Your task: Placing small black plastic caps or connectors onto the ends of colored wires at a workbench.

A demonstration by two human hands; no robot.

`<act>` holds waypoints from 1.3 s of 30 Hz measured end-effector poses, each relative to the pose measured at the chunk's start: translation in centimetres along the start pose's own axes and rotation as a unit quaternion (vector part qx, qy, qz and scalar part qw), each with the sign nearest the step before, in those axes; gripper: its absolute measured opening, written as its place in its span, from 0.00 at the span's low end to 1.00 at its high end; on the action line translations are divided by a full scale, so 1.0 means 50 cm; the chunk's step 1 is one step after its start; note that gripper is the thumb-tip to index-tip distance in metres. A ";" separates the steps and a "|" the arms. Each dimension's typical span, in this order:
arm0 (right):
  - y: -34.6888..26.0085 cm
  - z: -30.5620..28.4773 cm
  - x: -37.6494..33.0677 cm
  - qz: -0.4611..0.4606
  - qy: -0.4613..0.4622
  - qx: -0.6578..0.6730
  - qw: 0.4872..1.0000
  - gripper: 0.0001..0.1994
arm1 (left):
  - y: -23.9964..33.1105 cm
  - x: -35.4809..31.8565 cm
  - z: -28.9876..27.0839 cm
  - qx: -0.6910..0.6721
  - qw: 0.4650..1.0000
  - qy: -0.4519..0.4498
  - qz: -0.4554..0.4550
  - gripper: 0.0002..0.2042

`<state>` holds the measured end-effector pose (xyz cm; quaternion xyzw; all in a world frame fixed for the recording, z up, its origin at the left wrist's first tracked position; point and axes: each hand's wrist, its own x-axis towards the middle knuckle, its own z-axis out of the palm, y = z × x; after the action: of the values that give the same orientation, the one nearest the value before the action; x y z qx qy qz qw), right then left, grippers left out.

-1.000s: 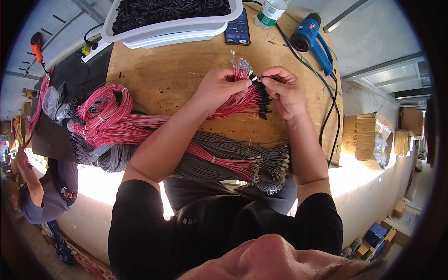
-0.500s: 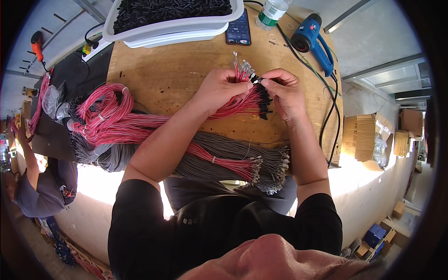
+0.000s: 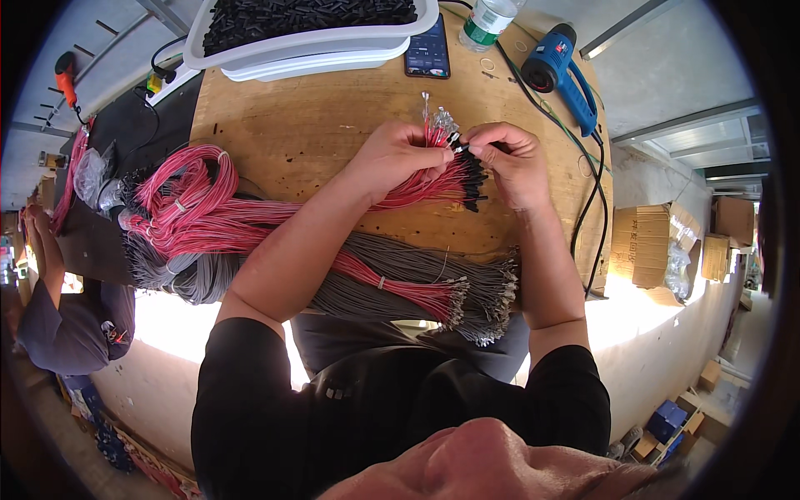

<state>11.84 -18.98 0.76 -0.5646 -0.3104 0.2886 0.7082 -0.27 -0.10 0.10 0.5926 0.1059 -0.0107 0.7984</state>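
My left hand (image 3: pixel 398 160) is closed around a bundle of red wires (image 3: pixel 417 190) above the wooden table. Bare metal terminals (image 3: pixel 445 122) fan out from the bundle past the fingers, and other ends carry short black sleeves (image 3: pixel 473 185). Close beside it, my right hand (image 3: pixel 515 167) pinches a small black sleeve (image 3: pixel 464 144) between thumb and forefinger, at a wire end by the left thumb. Whether the sleeve is on that terminal is too small to tell. Beneath my forearms lie grey cables (image 3: pixel 375 254) and a tied red wire bundle (image 3: pixel 404 290) with metal ends.
A white tub (image 3: pixel 317 52) heaped with black sleeves (image 3: pixel 308 23) stands at the back, near a phone (image 3: pixel 427 57) and bottle (image 3: pixel 490 23). A blue heat gun (image 3: pixel 546 62) lies back right, its black cord (image 3: pixel 593 179) trailing forward. Coiled red wires (image 3: pixel 187 196) lie left. Another person (image 3: pixel 71 321) is far left.
Both hands stay at nearly the same place, with slight finger movement at the wire end. The other person at the far left has shifted, arms now raised closer together.
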 end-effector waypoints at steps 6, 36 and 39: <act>0.002 0.002 0.002 -0.024 -0.017 -0.033 0.999 0.05 | 0.003 -0.003 -0.004 -0.040 0.999 -0.010 -0.022 0.07; -0.004 -0.008 0.008 0.168 0.009 0.230 0.958 0.10 | 0.001 0.000 -0.004 -0.028 0.999 -0.017 -0.004 0.08; -0.005 -0.004 0.007 0.181 0.002 0.246 0.952 0.09 | 0.001 -0.001 -0.006 -0.023 1.000 -0.006 -0.012 0.08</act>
<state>12.22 -18.87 1.00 -0.4202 -0.1212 0.4785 0.7614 -0.36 0.18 0.08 0.5724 0.1084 -0.0209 0.8125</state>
